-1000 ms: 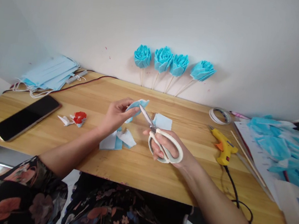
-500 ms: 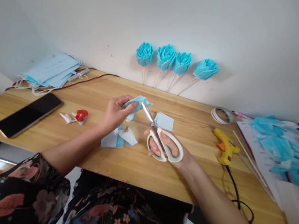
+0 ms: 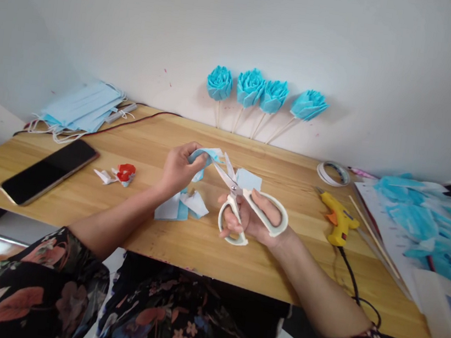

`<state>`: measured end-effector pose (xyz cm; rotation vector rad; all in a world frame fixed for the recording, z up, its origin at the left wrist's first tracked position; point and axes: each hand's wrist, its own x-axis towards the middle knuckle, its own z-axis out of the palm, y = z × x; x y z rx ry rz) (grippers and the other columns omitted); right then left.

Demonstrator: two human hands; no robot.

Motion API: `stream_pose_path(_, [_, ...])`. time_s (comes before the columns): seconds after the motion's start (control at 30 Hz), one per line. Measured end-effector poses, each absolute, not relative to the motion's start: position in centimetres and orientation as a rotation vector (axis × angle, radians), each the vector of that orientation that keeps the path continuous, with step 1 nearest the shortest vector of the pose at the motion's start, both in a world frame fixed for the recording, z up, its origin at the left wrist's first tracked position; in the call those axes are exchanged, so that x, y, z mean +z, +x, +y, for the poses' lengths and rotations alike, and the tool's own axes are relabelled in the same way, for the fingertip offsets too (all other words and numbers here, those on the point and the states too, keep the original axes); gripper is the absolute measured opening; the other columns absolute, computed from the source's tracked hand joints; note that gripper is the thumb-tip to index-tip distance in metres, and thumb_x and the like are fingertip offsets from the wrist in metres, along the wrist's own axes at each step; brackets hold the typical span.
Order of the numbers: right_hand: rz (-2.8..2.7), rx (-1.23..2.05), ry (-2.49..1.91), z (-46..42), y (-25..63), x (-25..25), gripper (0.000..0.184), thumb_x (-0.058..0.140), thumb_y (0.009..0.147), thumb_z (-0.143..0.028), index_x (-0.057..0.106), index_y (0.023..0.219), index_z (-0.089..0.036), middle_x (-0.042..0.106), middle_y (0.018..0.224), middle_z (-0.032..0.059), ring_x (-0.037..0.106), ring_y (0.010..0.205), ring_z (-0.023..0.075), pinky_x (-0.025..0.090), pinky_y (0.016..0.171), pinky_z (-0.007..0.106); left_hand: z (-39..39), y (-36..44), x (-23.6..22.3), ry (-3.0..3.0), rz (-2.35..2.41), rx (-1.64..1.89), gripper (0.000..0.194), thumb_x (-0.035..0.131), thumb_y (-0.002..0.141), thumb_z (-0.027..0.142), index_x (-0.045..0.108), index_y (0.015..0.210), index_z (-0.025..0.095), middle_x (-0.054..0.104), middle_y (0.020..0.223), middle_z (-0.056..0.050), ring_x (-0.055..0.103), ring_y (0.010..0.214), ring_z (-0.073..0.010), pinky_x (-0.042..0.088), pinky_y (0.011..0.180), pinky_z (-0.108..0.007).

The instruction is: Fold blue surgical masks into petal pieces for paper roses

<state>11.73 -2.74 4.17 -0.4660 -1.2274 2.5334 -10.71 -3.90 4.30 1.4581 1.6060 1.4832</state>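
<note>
My left hand [image 3: 182,166] pinches a folded piece of light blue fabric [image 3: 206,155], thin like mask material. Through the white handle loops of a pair of scissors [image 3: 234,189] go the fingers of my right hand [image 3: 253,214]. The blades are spread apart, with their tips at the fabric's right edge. Below the hands, blue and white cut pieces [image 3: 181,207] lie on the wooden table [image 3: 119,221]. Another pale square piece [image 3: 248,179] rests behind the scissors, partly covered by them.
Several blue fabric roses [image 3: 250,87] on sticks lean against the wall. On the left are stacked face masks [image 3: 82,106], a phone [image 3: 50,171] and a small red flower [image 3: 126,172]. Tape [image 3: 333,174], a yellow glue gun [image 3: 339,220] and blue strips [image 3: 422,217] lie on the right.
The scissors have gone from closed to spread blades, their handles moving apart. The fabric in my left hand has tipped slightly, and the whole view has shifted a little.
</note>
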Motion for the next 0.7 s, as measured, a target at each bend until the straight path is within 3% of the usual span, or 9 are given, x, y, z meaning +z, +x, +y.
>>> stream_pose_path(0.2, [-1.286, 2.582, -0.281, -3.0, 12.3, 5.0, 0.057, 0.051, 0.088, -0.069, 0.068, 0.104, -0.017, 0.057, 0.067, -0.0013, 0.045, 0.053, 0.0106, 0.059, 0.068, 0.038, -2.9, -11.7, 3.5, 1.414, 1.701, 1.519, 0.023, 0.058, 0.083, 0.029, 0.053, 0.063, 0.018, 0.050, 0.058, 0.003, 0.044, 0.056, -0.0103, 0.033, 0.056, -0.025])
stream_pose_path(0.3, [-1.510, 2.435, -0.274, -3.0, 13.7, 6.9, 0.063, 0.048, 0.087, -0.073, 0.068, 0.112, -0.019, 0.056, 0.068, -0.0006, 0.048, 0.056, 0.0126, 0.058, 0.069, 0.038, -2.7, -12.1, 3.3, 1.331, 1.635, 1.542, 0.027, 0.061, 0.082, 0.030, 0.053, 0.060, 0.018, 0.048, 0.056, 0.003, 0.043, 0.055, -0.0103, 0.032, 0.054, -0.025])
stream_pose_path(0.4, [-1.891, 1.849, -0.681, -1.8, 15.8, 8.6, 0.065, 0.051, 0.086, -0.072, 0.064, 0.124, -0.021, 0.065, 0.083, 0.0049, 0.058, 0.070, 0.0178, 0.056, 0.072, 0.036, -2.9, -12.0, 3.4, 1.249, 1.494, 1.561, 0.027, 0.064, 0.082, 0.031, 0.055, 0.060, 0.018, 0.050, 0.057, 0.003, 0.045, 0.056, -0.0103, 0.035, 0.055, -0.024])
stream_pose_path(0.5, [-2.083, 0.793, -1.429, 0.3, 17.6, 8.0, 0.054, 0.056, 0.090, -0.054, 0.060, 0.133, -0.021, 0.070, 0.106, 0.0113, 0.065, 0.091, 0.0245, 0.053, 0.082, 0.038, -3.2, -11.8, 3.4, 1.193, 1.357, 1.584, 0.028, 0.067, 0.082, 0.032, 0.056, 0.060, 0.018, 0.053, 0.058, 0.001, 0.046, 0.056, -0.0102, 0.038, 0.056, -0.024])
stream_pose_path(0.57, [-2.116, 0.203, -1.770, 1.5, 18.4, 6.5, 0.058, 0.056, 0.091, -0.040, 0.051, 0.143, -0.015, 0.069, 0.121, 0.0183, 0.065, 0.107, 0.0319, 0.050, 0.091, 0.043, -3.3, -11.7, 3.4, 1.166, 1.269, 1.584, 0.028, 0.069, 0.082, 0.033, 0.057, 0.061, 0.018, 0.053, 0.059, 0.001, 0.046, 0.057, -0.0104, 0.038, 0.056, -0.023])
stream_pose_path(0.63, [-2.211, -0.011, -1.953, 2.3, 18.9, 5.0, 0.058, 0.054, 0.091, -0.033, 0.049, 0.145, -0.011, 0.070, 0.119, 0.0218, 0.066, 0.108, 0.0345, 0.049, 0.091, 0.043, -3.4, -11.5, 3.5, 1.123, 1.199, 1.568, 0.029, 0.072, 0.081, 0.036, 0.058, 0.063, 0.019, 0.052, 0.060, 0.001, 0.046, 0.058, -0.0109, 0.040, 0.055, -0.024])
stream_pose_path(0.7, [-2.322, -0.081, -2.026, 2.4, 19.3, 4.3, 0.047, 0.053, 0.093, -0.034, 0.059, 0.133, -0.010, 0.073, 0.110, 0.0216, 0.068, 0.104, 0.0352, 0.050, 0.088, 0.043, -3.6, -11.3, 3.7, 1.080, 1.155, 1.542, 0.030, 0.074, 0.079, 0.040, 0.058, 0.064, 0.019, 0.051, 0.061, 0.001, 0.045, 0.058, -0.0111, 0.040, 0.054, -0.024])
